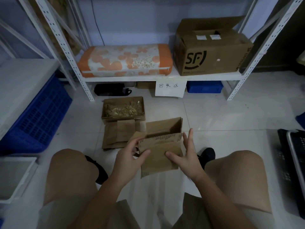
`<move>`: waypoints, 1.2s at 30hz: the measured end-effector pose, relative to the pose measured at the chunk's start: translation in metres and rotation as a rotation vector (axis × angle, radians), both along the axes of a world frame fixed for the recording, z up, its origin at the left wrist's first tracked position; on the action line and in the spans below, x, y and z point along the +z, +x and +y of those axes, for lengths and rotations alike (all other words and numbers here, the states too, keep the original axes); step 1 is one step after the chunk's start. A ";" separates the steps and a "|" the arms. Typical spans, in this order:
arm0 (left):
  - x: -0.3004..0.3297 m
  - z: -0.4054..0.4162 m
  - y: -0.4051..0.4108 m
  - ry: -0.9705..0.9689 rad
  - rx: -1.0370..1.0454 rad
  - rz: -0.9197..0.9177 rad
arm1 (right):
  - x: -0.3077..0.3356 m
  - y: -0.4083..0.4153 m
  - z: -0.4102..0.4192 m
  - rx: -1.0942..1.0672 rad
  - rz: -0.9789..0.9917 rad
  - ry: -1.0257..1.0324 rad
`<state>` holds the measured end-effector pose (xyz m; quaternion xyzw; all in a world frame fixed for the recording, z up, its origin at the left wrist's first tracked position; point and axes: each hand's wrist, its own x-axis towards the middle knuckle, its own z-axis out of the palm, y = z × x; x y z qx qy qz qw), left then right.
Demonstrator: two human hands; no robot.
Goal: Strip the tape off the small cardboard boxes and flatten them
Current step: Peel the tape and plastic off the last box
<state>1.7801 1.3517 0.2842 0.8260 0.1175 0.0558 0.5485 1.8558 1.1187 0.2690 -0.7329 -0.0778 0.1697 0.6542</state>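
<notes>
Bare floor (214, 116) right of flattened cardboard (118, 136).

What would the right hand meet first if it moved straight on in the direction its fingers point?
Probably the upright back wall of the small box that the right hand touches; depth is unclear.

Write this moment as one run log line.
left hand: holds small cardboard box | right hand: open, touching box | flattened boxes: floor

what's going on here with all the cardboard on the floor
A person sits on the tiled floor holding a small cardboard box between their knees. The left hand grips its left end and the right hand rests against the front with fingers spread. The box is open, not yet flat. Flattened cardboard lies just beyond it, then an open box of crumpled tape near the shelf.
</notes>
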 end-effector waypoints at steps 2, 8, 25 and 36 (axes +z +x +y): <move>0.006 -0.003 0.000 -0.082 0.004 -0.029 | -0.003 0.001 0.001 0.022 0.039 0.023; 0.007 0.000 0.001 -0.086 0.052 -0.053 | -0.004 0.000 0.012 -0.004 0.032 -0.105; -0.007 0.004 0.005 -0.147 -0.051 0.080 | 0.006 -0.005 0.008 0.026 0.112 -0.048; -0.014 0.015 0.008 -0.035 0.014 0.129 | 0.010 -0.003 0.013 0.072 -0.039 -0.198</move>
